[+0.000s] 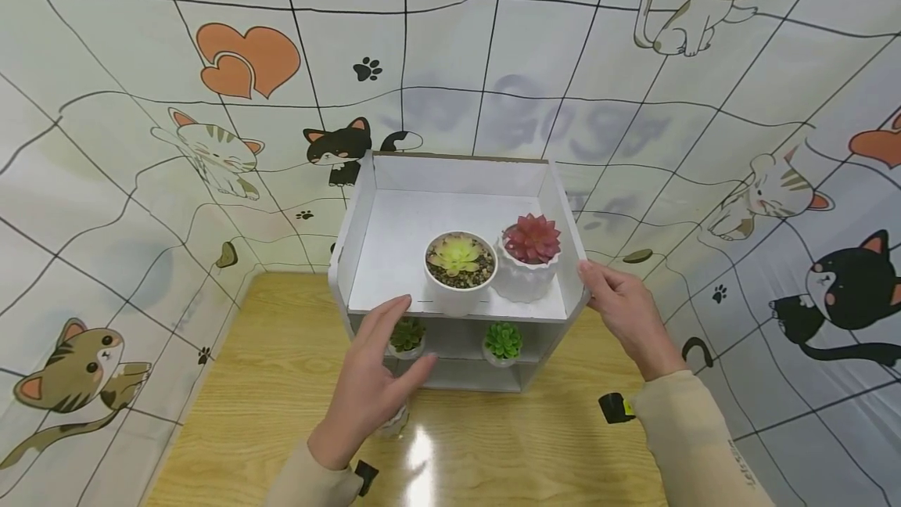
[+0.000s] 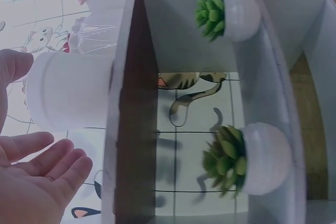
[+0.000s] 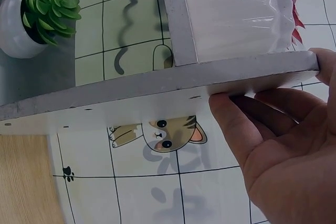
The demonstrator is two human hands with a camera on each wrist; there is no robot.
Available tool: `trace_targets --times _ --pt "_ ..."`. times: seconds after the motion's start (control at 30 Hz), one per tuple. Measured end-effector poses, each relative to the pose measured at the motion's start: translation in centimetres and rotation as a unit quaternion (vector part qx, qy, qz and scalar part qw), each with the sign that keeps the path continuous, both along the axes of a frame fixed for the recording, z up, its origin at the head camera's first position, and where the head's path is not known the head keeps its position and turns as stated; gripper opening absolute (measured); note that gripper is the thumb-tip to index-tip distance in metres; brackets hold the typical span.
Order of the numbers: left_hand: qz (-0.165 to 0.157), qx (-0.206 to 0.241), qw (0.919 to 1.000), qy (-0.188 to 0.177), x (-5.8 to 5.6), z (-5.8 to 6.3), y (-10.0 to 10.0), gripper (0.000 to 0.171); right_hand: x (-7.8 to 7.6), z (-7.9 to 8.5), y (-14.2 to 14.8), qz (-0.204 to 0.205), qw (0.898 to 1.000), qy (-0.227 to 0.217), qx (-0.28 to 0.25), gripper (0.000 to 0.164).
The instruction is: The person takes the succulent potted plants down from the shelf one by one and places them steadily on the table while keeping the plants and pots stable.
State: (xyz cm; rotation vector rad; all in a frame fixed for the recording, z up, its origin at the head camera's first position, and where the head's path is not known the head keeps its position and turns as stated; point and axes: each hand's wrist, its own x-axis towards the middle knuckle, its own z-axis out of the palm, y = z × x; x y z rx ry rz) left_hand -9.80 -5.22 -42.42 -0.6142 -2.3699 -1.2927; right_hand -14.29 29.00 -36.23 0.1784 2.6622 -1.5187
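A white two-level shelf [image 1: 450, 237] stands on the wooden table. Its top holds a white pot with a yellow-green succulent [image 1: 457, 257] and a scalloped white pot with a red succulent [image 1: 531, 245]. Below sit two small white pots with green succulents, a darker one [image 1: 407, 335] at left and a brighter one [image 1: 503, 341] at right. My left hand [image 1: 376, 374] is spread before the shelf's left front, its fingers about the yellow-green succulent's pot [image 2: 73, 90]; contact is unclear. My right hand [image 3: 289, 135] grips the shelf's right side panel [image 3: 252, 72], thumb on its edge, fingers against the outer face.
The wooden table [image 1: 232, 397] extends on both sides of the shelf and in front. Behind it and at the sides hangs white gridded sheeting [image 1: 450, 45] with cat prints. Part of a whitish object [image 1: 396, 421] shows under my left hand, mostly hidden.
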Motion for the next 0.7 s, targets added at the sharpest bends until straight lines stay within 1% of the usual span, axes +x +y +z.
trace_targets --times 0.17,0.43,0.7 --pt "-0.006 0.011 0.9999 -0.011 -0.9 1.1 0.6 0.077 0.0 -0.1 0.1 -0.001 1.0 0.0 -0.001 0.078" --pt "-0.02 0.025 0.9995 0.005 -2.4 2.2 1.4 0.075 -0.1 0.1 0.1 0.0 1.0 -0.01 -0.001 0.077" --pt "-0.025 0.041 0.9987 -0.018 -3.2 3.1 2.2 0.082 -0.1 0.1 0.1 -0.002 1.0 -0.005 -0.004 0.076"
